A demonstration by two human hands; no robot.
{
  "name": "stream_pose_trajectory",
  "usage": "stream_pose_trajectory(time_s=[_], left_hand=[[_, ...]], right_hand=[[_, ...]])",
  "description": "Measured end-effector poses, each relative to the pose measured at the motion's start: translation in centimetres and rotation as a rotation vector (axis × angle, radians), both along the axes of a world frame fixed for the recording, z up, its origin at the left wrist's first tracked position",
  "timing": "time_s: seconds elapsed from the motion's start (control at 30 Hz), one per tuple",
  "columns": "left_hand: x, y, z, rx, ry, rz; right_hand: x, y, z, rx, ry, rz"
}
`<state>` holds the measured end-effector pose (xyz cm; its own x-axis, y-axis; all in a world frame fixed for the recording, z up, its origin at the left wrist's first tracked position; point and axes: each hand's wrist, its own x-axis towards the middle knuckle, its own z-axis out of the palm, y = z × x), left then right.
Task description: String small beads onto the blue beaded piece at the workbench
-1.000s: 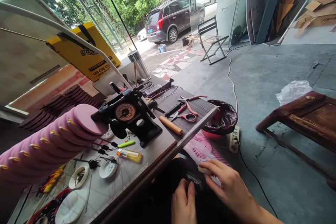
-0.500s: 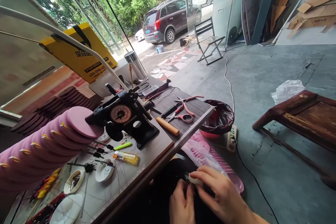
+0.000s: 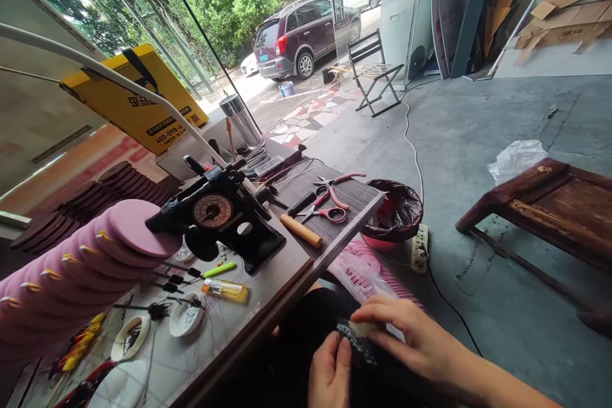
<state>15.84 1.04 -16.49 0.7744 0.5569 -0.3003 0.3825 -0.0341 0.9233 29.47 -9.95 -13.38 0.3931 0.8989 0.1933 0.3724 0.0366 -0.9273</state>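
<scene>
Over my dark-clothed lap, my left hand (image 3: 331, 366) pinches a short strand of small grey beads (image 3: 350, 334) between thumb and fingers. Just right of it, my right hand (image 3: 404, 335) has its thumb and fingers closed on a small pale, flat piece (image 3: 362, 329), whose kind I cannot make out. The pale piece lies against or just behind the beads; whether they touch is unclear. Beyond the hands, a clear plastic bag (image 3: 358, 274) covers pink ridged discs (image 3: 389, 277) on the floor.
The table on my left holds a black winding device (image 3: 224, 210) with a dial, a row of pink discs (image 3: 81, 261), a yellow lighter (image 3: 224, 290), a bead dish (image 3: 187, 314), scissors (image 3: 329, 213) and a wooden handle (image 3: 301, 230). A lined bin (image 3: 392, 210) and wooden stool (image 3: 540, 204) stand beyond.
The hands have drawn slightly apart, and the grey bead strand now shows between them. My right hand has tilted and its forearm reaches in more from the right. The view has shifted a little.
</scene>
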Motion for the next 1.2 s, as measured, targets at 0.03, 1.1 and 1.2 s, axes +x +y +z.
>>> stream_pose_trajectory(time_s=[0.03, 1.1, 1.2], left_hand=[[0.0, -0.1, 0.1, -0.008, 0.001, -0.011], [0.5, 0.0, 1.0, -0.148, -0.074, -0.046], [0.3, 0.2, 0.9, -0.113, -0.034, -0.040]], right_hand=[[0.2, -0.3, 0.1, -0.003, 0.001, 0.012], [0.5, -0.6, 1.6, -0.008, -0.109, 0.054], [0.1, 0.2, 1.6, 0.008, -0.135, 0.075]])
